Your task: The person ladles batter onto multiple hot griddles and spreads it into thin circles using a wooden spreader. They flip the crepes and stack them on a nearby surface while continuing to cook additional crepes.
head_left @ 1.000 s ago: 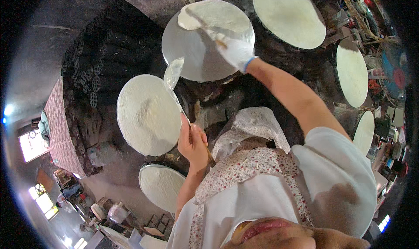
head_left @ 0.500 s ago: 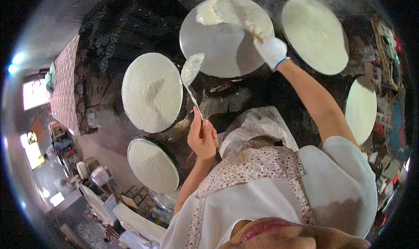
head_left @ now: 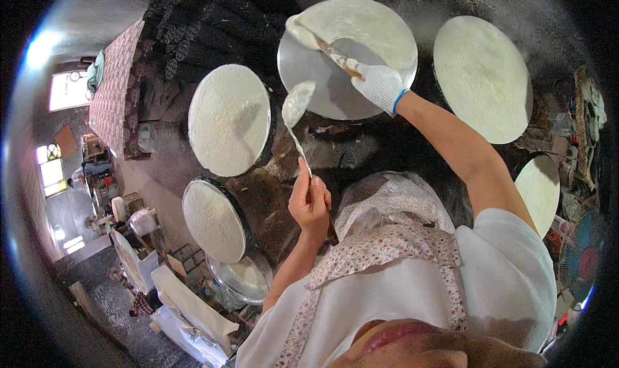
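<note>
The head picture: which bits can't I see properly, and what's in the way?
All in the head view:
Right hand: fingers hidden inside the white glove.
Ladle: part of its handle hidden by the left hand.
Scraper: part of its handle hidden in the right hand's grip.
Farthest-right disc: partly behind the right arm.
Far-left clutter: too small and blurred to name.

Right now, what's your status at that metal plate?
Left hand gripping ladle. Gloved right hand gripping tool. Batter partly covering plate. In view, ladle overlaps plate's near edge.
</note>
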The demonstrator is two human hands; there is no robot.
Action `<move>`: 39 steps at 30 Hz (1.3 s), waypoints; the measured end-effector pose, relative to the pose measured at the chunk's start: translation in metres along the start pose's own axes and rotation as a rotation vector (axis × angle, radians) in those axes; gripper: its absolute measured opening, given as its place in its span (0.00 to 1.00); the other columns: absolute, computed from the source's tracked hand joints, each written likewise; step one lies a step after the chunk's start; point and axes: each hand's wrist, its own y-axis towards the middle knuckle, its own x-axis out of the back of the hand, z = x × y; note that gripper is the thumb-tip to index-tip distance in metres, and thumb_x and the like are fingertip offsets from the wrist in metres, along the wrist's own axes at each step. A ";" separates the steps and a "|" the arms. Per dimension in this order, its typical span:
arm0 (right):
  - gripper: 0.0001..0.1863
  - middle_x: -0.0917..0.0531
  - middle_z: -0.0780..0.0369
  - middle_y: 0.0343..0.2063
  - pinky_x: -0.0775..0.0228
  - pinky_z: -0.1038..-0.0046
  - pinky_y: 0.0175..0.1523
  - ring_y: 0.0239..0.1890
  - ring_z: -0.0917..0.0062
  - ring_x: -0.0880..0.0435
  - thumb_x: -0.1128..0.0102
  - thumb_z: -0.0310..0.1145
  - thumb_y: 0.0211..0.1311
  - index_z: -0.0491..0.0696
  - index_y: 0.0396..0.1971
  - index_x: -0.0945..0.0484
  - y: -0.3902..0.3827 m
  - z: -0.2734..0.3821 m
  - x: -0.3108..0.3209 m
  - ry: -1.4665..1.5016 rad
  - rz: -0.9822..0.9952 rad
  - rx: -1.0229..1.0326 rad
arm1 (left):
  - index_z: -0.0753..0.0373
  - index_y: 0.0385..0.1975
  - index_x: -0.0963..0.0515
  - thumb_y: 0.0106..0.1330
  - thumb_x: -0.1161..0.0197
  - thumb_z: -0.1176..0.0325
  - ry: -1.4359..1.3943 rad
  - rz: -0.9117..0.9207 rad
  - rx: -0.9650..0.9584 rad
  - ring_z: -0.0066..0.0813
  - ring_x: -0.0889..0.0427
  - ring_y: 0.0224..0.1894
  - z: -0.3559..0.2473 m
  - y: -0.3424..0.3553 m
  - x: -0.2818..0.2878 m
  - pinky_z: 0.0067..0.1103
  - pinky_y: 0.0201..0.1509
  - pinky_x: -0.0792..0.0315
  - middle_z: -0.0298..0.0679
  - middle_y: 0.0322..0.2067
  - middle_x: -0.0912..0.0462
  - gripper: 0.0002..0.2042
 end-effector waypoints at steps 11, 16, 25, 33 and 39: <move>0.22 0.14 0.48 0.50 0.23 0.57 0.59 0.51 0.51 0.14 0.48 0.48 0.73 0.60 0.61 0.18 0.001 -0.011 0.009 0.263 0.181 0.016 | 0.67 0.73 0.32 0.80 0.46 0.77 0.076 -0.081 0.037 0.13 0.32 0.20 0.006 -0.017 -0.018 0.16 0.20 0.36 0.32 0.27 0.25 0.23; 0.23 0.11 0.49 0.36 0.15 0.56 0.43 0.37 0.53 0.10 0.49 0.54 0.74 0.59 0.57 0.17 0.028 -0.097 0.003 0.116 -0.086 -0.010 | 0.69 0.73 0.32 0.78 0.45 0.78 0.109 -0.131 0.056 0.12 0.32 0.19 0.003 -0.026 -0.017 0.15 0.21 0.36 0.29 0.24 0.25 0.24; 0.25 0.11 0.53 0.48 0.20 0.57 0.56 0.49 0.53 0.12 0.46 0.53 0.72 0.62 0.65 0.22 -0.011 -0.054 0.007 0.286 0.124 0.251 | 0.66 0.74 0.33 0.78 0.42 0.75 0.011 -0.129 0.148 0.12 0.33 0.19 0.015 -0.031 -0.017 0.15 0.20 0.37 0.27 0.24 0.25 0.25; 0.24 0.15 0.53 0.56 0.25 0.63 0.63 0.55 0.55 0.15 0.45 0.49 0.74 0.61 0.66 0.21 0.015 -0.036 0.010 0.284 0.296 0.104 | 0.60 0.74 0.30 0.78 0.45 0.82 -0.079 -0.082 0.071 0.11 0.32 0.23 0.026 -0.032 -0.019 0.14 0.23 0.36 0.29 0.32 0.24 0.26; 0.28 0.13 0.51 0.52 0.22 0.60 0.59 0.51 0.54 0.13 0.44 0.55 0.72 0.59 0.66 0.21 0.032 -0.044 0.030 0.311 0.209 -0.111 | 0.64 0.74 0.33 0.76 0.46 0.85 -0.015 -0.114 0.095 0.13 0.32 0.21 0.032 -0.030 -0.015 0.14 0.22 0.34 0.28 0.25 0.27 0.27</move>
